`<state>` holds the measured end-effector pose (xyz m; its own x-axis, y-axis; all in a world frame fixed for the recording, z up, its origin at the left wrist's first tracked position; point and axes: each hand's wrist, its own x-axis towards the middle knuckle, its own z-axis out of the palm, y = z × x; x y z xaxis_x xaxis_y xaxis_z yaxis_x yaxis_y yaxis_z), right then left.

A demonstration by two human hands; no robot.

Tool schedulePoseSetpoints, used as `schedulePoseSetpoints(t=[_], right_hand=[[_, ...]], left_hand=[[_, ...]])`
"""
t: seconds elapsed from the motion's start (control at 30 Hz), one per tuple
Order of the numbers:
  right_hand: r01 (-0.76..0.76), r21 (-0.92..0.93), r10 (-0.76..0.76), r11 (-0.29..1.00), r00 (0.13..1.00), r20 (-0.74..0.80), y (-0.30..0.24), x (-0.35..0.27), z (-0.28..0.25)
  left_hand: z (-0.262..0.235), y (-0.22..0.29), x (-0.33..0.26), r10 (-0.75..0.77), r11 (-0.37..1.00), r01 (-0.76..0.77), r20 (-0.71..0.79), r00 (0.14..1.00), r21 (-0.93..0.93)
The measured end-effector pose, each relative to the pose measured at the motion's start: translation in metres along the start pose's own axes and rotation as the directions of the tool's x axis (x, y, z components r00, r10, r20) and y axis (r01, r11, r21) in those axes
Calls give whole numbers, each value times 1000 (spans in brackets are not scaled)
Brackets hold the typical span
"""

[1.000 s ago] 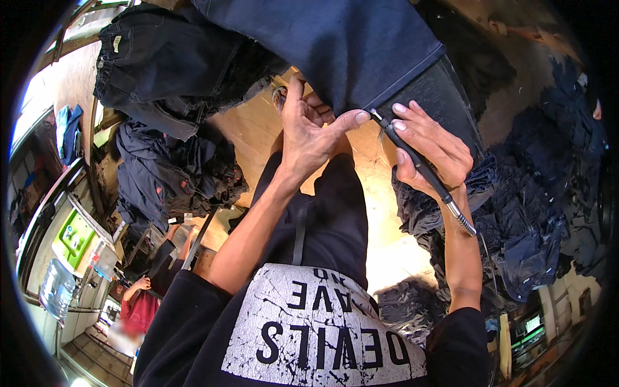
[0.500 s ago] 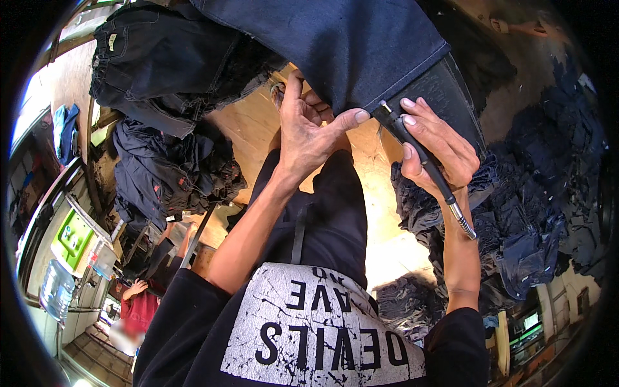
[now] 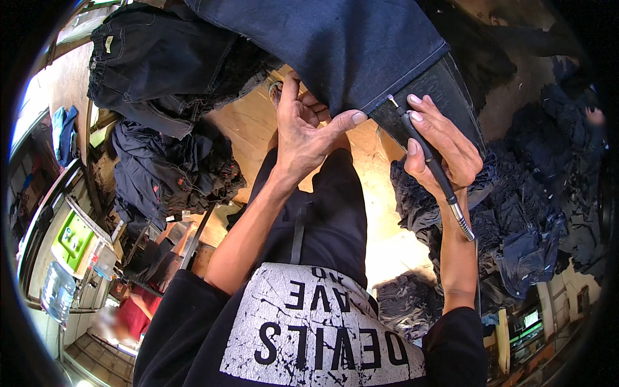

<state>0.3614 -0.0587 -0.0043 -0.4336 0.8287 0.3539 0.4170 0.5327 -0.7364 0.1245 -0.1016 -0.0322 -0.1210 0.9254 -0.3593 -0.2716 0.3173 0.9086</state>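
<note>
Blue cloth (image 3: 351, 55) partly beyond the top edge

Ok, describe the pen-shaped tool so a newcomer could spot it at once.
Find the broad navy fabric panel at the top centre. Just below its stitched hem, the right hand grips the slim black pen-shaped tool. Unlike the dark cloth around it, it has a pale tip and a ribbed silver tail.

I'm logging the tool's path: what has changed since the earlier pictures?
The right hand has moved the black pen-shaped tool up and rightward along the hem of the blue fabric, away from the left hand. Nothing was taken up or let go. The left hand stays by the fabric's lower edge.
</note>
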Motion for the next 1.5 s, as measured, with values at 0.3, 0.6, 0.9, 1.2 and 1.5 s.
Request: schedulePoseSetpoints(t=[0.3, 0.6, 0.9, 1.2, 1.5], right_hand=[[-41, -12, 41, 999, 999, -27, 2, -2, -1], [-65, -38, 62, 997, 996, -68, 4, -3, -1], [3, 58, -5, 998, 999, 42, -4, -1, 1], [-53, 9, 54, 999, 998, -28, 10, 16, -20], [3, 106, -14, 994, 995, 103, 6, 7, -8]], left_hand=[[-1, -3, 1, 30, 999, -29, 11, 1000, -30], [-3, -4, 2, 15, 1000, -15, 23, 1000, 10], [-7, -10, 0, 38, 999, -39, 29, 999, 7], [-4, -53, 26, -9, 975, 39, -138, 990, 219], [-2, -67, 27, -90, 926, 148, -175, 980, 349]])
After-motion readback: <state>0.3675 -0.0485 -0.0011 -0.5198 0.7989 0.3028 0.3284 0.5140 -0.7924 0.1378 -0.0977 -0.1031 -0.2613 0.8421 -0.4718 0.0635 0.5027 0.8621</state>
